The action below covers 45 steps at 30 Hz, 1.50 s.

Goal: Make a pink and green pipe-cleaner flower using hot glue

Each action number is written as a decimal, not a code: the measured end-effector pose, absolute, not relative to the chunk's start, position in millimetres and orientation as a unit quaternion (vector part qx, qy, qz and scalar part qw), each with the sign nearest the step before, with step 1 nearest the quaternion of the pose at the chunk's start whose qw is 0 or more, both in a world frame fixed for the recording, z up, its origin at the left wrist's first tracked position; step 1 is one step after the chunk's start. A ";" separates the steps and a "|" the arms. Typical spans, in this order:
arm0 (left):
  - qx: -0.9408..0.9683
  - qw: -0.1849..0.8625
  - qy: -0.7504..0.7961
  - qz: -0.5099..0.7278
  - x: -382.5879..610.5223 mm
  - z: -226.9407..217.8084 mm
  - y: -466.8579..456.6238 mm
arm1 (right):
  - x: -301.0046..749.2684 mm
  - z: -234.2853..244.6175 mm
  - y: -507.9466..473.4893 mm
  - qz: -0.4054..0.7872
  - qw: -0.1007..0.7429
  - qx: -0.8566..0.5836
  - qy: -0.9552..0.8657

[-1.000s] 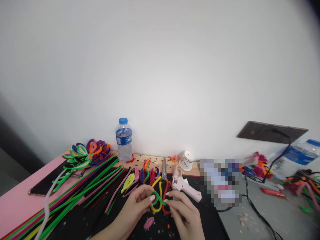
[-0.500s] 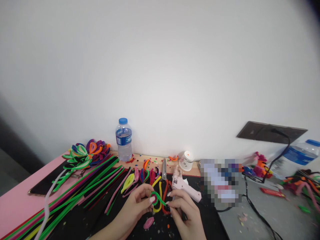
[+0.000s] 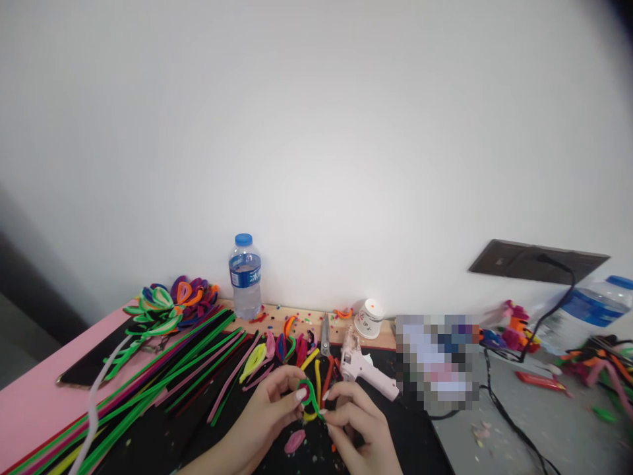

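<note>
Both my hands meet at the bottom middle over a black mat. My left hand pinches a small loop of green pipe cleaner with a dark red piece inside it. My right hand is closed on the loop's lower right end, fingers curled. Yellow and orange bent pipe cleaners lie just under the loop. A pink folded piece rests on the mat below my left hand.
Long green, pink and red pipe cleaners fan out at left beside finished flowers and a phone. A water bottle, scissors, a pink glue gun with cord, and a paper cup stand behind.
My right hand has shifted slightly left and down, curling tighter on the green loop's end, and the loop looks narrower. My left hand has barely moved.
</note>
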<state>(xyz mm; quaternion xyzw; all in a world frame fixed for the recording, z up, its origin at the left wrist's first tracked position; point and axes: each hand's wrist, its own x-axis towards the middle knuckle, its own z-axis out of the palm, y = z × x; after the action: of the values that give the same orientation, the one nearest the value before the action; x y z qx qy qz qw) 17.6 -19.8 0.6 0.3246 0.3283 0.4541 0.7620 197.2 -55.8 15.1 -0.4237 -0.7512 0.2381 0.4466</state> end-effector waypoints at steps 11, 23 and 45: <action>0.320 0.772 0.319 0.447 18.9 4.7 -20.3 | 195.0 15.8 -56.8 0.254 0.447 -0.411 -0.753; 0.250 0.814 0.305 0.428 20.9 6.5 -25.8 | 195.4 10.3 -58.0 0.282 0.457 -0.406 -0.740; 0.269 0.812 0.285 0.433 25.7 11.1 -28.6 | 198.0 11.4 -57.5 0.265 0.464 -0.396 -0.747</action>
<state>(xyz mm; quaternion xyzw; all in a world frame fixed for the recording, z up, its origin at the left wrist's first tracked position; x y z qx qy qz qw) 25.7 -28.6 11.1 0.2686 0.2853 0.4331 0.8117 198.0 -57.5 11.4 -0.3961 -0.7466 0.2654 0.4640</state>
